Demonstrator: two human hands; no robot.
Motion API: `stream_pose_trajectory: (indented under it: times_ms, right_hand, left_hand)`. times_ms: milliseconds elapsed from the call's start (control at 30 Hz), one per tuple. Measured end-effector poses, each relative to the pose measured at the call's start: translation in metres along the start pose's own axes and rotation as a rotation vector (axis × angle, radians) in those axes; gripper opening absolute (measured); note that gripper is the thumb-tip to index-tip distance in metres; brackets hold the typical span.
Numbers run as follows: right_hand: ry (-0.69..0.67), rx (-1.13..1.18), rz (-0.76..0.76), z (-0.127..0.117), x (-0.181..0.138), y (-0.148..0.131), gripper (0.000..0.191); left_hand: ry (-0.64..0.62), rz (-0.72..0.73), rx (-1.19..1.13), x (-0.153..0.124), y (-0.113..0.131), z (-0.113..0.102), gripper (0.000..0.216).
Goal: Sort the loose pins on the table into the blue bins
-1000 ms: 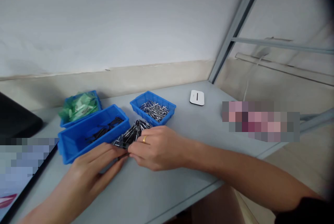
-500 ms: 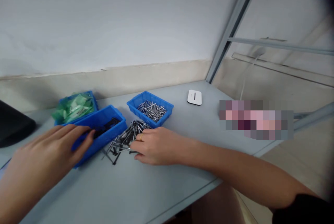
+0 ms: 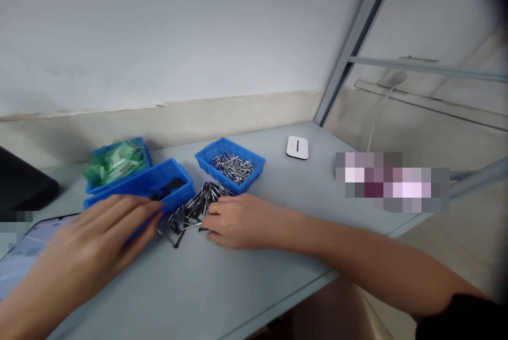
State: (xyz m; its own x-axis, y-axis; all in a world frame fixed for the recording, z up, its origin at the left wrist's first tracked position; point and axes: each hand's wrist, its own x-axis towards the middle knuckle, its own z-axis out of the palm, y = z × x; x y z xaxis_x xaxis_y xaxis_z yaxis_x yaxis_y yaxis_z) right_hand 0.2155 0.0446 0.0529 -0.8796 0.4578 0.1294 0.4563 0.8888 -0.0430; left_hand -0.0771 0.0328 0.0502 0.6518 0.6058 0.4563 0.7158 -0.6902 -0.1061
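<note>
My left hand [image 3: 109, 231] is over the near side of a long blue bin [image 3: 180, 168] holding dark screws [image 3: 170, 186]. Its fingers are stretched, the thumb is apart, and nothing shows between them. Between the bins and my right hand lies a mixed pile of dark screws and silver nail-like pieces [image 3: 206, 197]. My right hand [image 3: 242, 221], with a ring on one finger, rests at the pile's right side. Its fingers are curled in at the pieces, and whatever is in the fingertips is hidden. A second blue bin [image 3: 256, 168] behind the pile holds silver nail-like pieces [image 3: 234, 167].
A third blue bin [image 3: 146, 155] with green plastic bags [image 3: 119, 160] stands by the wall. A phone or tablet [image 3: 34, 245] lies at left, near a black object [image 3: 24, 186]. A white square device [image 3: 297, 148] sits farther right, before a metal frame post [image 3: 353, 38].
My left hand has moved right, from over the long bin toward the pile, uncovering the screen at left. My right hand stays almost in place. The view has shifted slightly.
</note>
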Motion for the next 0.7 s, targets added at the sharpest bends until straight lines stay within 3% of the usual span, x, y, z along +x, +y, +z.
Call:
stream_pose_trajectory:
  times_ms: [67, 133, 267, 567, 700]
  right_hand:
    - [0.025, 0.016, -0.011, 0.001, 0.0, -0.001, 0.026]
    - [0.033, 0.026, -0.023, 0.003, 0.001, -0.001, 0.028]
    - [0.043, 0.021, -0.033, 0.007, 0.002, -0.002, 0.022]
    - [0.053, 0.019, 0.036, 0.009, 0.002, -0.003, 0.018]
    - [0.07, 0.033, 0.039, 0.012, 0.002, -0.002, 0.019]
  left_hand:
    - [-0.014, 0.223, 0.041, 0.008, 0.018, -0.003, 0.019]
    - [-0.029, 0.303, 0.003, 0.015, 0.032, -0.002, 0.023]
    - [-0.034, 0.328, 0.02, 0.018, 0.042, 0.004, 0.04]
    - [-0.018, 0.315, 0.182, 0.011, 0.029, 0.005, 0.038]
    - [-0.072, 0.304, 0.213, 0.007, 0.023, 0.004, 0.038]
